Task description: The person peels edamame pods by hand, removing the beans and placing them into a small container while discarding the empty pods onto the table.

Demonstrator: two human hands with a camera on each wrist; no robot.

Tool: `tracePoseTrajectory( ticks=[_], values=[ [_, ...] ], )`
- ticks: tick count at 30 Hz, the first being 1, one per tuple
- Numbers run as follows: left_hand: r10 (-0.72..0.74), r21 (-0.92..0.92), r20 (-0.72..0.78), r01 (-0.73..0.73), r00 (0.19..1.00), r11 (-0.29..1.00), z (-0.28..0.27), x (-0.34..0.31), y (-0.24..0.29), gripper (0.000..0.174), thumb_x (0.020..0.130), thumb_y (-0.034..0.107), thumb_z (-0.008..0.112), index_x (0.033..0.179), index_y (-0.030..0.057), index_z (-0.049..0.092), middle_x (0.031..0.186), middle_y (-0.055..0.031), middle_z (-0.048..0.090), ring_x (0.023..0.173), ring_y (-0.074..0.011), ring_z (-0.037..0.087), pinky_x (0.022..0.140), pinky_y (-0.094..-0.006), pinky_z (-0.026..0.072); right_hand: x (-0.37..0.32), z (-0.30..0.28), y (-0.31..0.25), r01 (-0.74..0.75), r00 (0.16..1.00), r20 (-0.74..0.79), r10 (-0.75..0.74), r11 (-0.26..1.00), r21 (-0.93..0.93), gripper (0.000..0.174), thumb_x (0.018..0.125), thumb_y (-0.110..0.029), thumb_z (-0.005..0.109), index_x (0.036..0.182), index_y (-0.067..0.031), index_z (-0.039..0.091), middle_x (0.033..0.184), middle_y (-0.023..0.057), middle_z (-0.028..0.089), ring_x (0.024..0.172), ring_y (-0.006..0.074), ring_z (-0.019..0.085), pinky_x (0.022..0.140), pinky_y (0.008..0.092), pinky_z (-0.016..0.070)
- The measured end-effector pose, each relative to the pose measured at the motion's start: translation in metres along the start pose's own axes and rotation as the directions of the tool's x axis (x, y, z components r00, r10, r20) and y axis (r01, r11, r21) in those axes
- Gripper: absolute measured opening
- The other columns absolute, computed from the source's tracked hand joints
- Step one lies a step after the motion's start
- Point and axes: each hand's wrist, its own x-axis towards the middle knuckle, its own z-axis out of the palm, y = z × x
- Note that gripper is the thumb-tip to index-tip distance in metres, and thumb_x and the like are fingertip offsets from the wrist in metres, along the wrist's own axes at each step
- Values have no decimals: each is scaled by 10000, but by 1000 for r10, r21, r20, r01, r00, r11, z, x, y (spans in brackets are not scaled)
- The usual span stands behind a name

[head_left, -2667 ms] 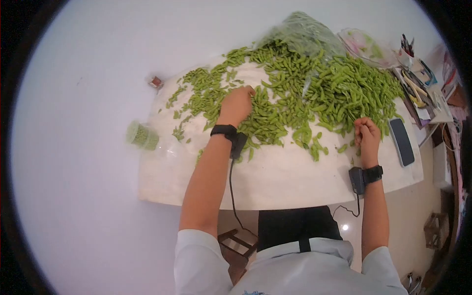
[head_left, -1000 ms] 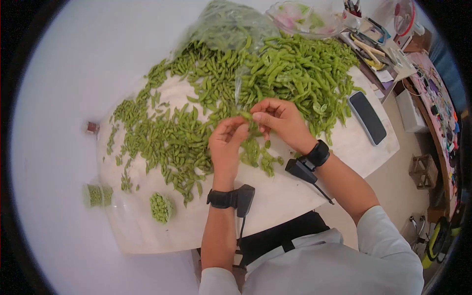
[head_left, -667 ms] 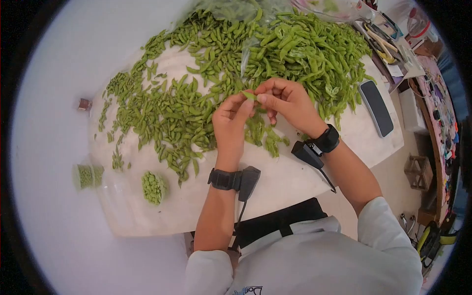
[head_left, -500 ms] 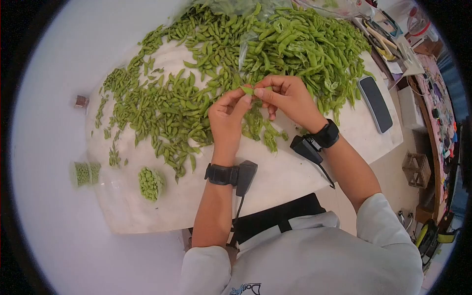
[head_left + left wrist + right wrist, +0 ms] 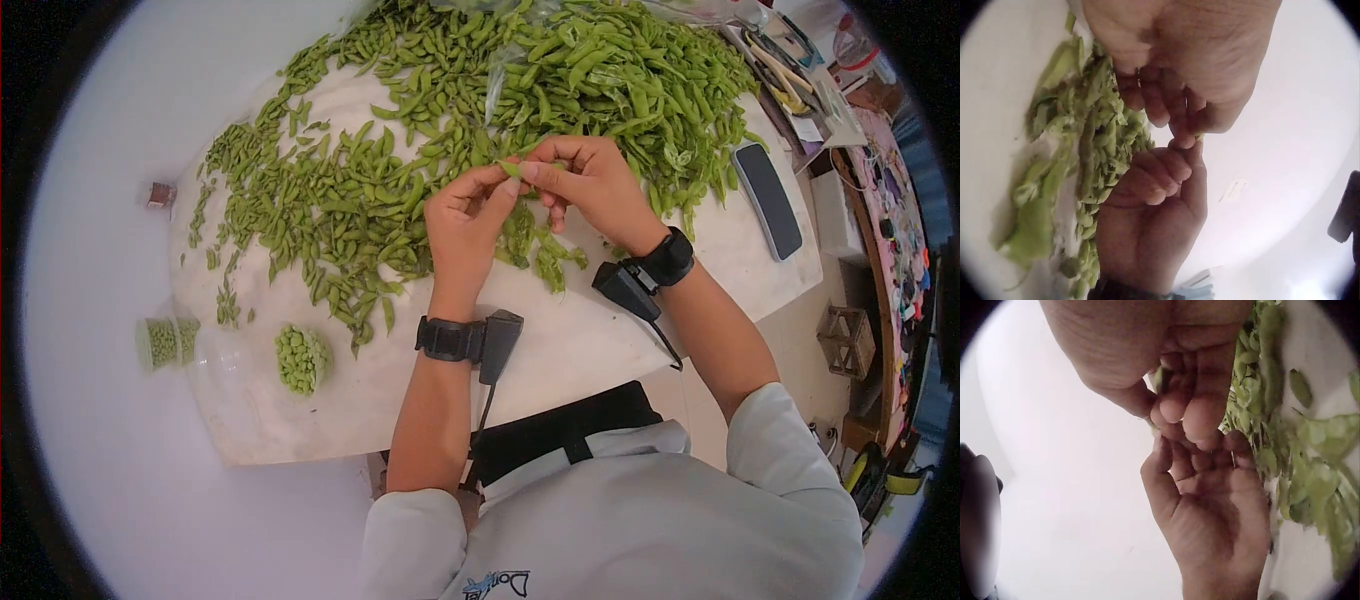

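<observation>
Both hands meet above the table, fingertips close together around a green soybean pod (image 5: 511, 169). My left hand (image 5: 466, 222) pinches one end between thumb and index finger. The right hand (image 5: 592, 188) pinches the pod's other end, its remaining fingers curled in. In the right wrist view, a piece of green pod (image 5: 1161, 380) shows between the right hand's thumb and fingers. Below and behind the hands spreads a wide layer of soybean pods (image 5: 370, 200), with a taller heap of pods (image 5: 620, 85) behind the right hand. Opened, flattened pods (image 5: 550, 262) lie just below the fingertips.
A clear cup of shelled green beans (image 5: 300, 358) stands left of the left forearm, and a clear container with beans (image 5: 160, 342) is at the table's left edge. A phone (image 5: 768, 200) lies at right. Pliers and other tools (image 5: 785, 80) sit at the back right.
The hands, earlier apart with the left over the pods and the right by the heap, have come together around a pod. In the last half second they barely move; the view shifts slightly.
</observation>
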Motion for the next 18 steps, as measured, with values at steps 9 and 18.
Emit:
tracePoseTrajectory(
  ticks=[9,18],
  values=[
    [-13,-23,14,13,1000,1000,-1,2,-2,150,832,-14,607,972,-65,616,943,-98,642,821,-131,615,756,-245,490,0,0,1,-33,999,-12,34,999,35,226,856,-212,636,814,10,636,586,-1,551,460,57,513,427,209,436],
    [13,-21,10,-13,1000,1000,0,1,-3,90,835,-39,555,915,-50,594,983,-105,631,794,-114,597,746,-243,488,0,3,4,4,1000,-13,-4,999,-34,210,855,-190,634,816,16,635,573,0,543,451,49,501,413,206,422]
  ],
)
